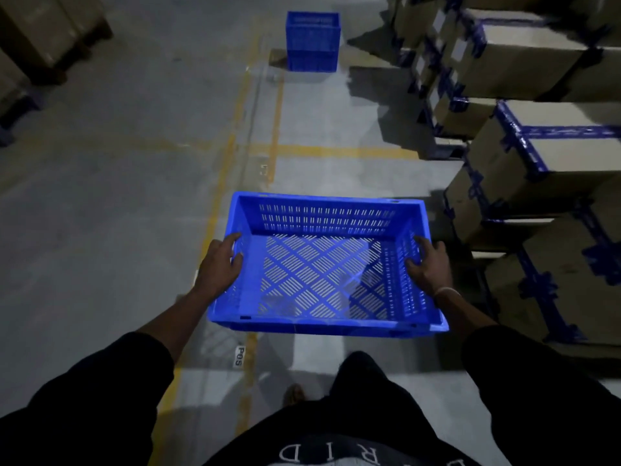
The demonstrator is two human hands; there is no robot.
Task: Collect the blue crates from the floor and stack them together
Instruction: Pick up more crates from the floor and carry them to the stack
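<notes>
Head view: blue crate (327, 264) held off the floor, empty, open side up. Left hand (220, 264) grips its left wall, right hand (428, 264) its right wall, fingers curled over the rims. Blue crate stack (313, 42) stands far down the aisle. Floor label (239, 356) reads "P05". Taped cartons (537, 153) at right.

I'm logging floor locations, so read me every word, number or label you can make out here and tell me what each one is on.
"P05": on a small white floor label beside the yellow floor line, below the held blue crate.
"R I D": large pale letters on the person's dark shirt, seen upside down; the rest of the word is cut off.
Blue tape on the cardboard boxes carries print too blurred to read.
</notes>
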